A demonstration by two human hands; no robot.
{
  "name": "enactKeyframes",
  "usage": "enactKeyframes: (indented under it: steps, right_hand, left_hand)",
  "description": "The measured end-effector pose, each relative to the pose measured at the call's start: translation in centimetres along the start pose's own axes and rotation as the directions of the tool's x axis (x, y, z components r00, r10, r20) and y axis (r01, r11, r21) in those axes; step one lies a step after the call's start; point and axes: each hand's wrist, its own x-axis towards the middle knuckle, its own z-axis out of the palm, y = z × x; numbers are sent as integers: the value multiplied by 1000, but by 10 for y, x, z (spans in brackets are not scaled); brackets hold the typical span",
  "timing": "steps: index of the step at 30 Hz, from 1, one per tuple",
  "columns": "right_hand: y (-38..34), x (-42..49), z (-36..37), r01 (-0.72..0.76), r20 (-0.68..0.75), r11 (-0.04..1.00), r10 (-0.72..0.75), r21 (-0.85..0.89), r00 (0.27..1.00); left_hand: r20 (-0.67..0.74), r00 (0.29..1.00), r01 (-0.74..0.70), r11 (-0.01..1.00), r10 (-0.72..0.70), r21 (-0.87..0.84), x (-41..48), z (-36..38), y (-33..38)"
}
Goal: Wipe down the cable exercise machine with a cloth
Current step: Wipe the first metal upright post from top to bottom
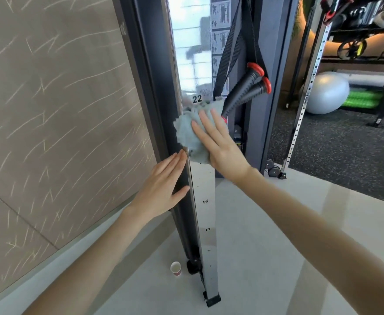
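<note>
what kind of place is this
Most likely a gym or fitness room. A cable machine's numbered upright rail stands in front, black handles with red ends hang from straps beside it, and a grey exercise ball sits by an equipment rack behind.

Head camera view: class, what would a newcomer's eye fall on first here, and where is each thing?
First, the fluffy pale grey cloth at centre, pressed by the flat right hand against the shiny silver numbered post just below the 22 mark. The left hand rests flat on the post's dark side lower down. Just right of the cloth hang two black handles with red rings.
</note>
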Motion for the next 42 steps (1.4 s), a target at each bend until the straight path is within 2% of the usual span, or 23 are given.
enactKeyframes:
  steps: [6, 10, 13, 15, 17, 19, 22, 25, 27, 28, 32, 34, 36, 38, 40, 42]
  right_hand:
    - [-52, -96, 48, -302, 66, 953, 299, 37, 952]
    - [-67, -73, 43, -446, 79, 889, 440, 102, 894]
    - [-67, -31, 33, -533, -51, 837, 542, 125, 839]
    - [-69, -11, 34, -587, -170, 794, 608, 160, 776]
    - [-76, -16, 50, -631, -230, 752, 659, 190, 716]
    - [-92, -38, 73, -696, -226, 686, 727, 212, 648]
    - [-126, -78, 106, -780, -201, 559, 829, 282, 522]
    - [-143, -93, 122, -828, -219, 433, 900, 357, 376]
    - [-143, -85, 123, -828, -261, 384, 919, 409, 297]
    - [-141, -76, 123, -816, -287, 391, 914, 426, 288]
    - [-131, -39, 123, -760, -390, 524, 839, 384, 381]
    - [-127, -48, 128, -749, -408, 540, 827, 384, 387]
    - [-133, -76, 140, -778, -399, 492, 852, 390, 339]
    - [-145, -107, 154, -823, -353, 396, 899, 408, 258]
    - [-150, -125, 155, -842, -292, 302, 939, 446, 183]
    - [-151, -126, 148, -837, -293, 266, 947, 478, 133]
  left_hand:
    - [24, 994, -101, 991, 103, -91, 3, 5, -19]
    - [-41, 976, -219, 973, 216, -78, 8, 13, -36]
    - [-109, 938, -336, 941, 329, -49, 14, 12, -47]
    - [-147, 916, -381, 924, 374, -21, 20, 6, -54]
    - [-191, 880, -439, 898, 435, 22, 28, -2, -60]
    - [-199, 828, -519, 851, 525, 83, 37, -9, -60]
    - [-133, 757, -616, 767, 639, 180, 41, -7, -54]
    - [-45, 725, -646, 700, 688, 305, 37, 5, -53]
    - [-25, 722, -642, 682, 692, 351, 32, 12, -55]
    - [-29, 717, -642, 676, 696, 362, 31, 14, -56]
    - [-59, 672, -656, 629, 739, 418, 33, 15, -62]
    - [-53, 654, -658, 601, 755, 454, 37, 15, -64]
    - [-36, 648, -658, 583, 761, 476, 38, 17, -66]
    - [-44, 653, -647, 588, 756, 486, 37, 21, -65]
    - [-74, 668, -628, 614, 740, 478, 36, 25, -61]
    - [-101, 686, -609, 645, 720, 462, 34, 28, -57]
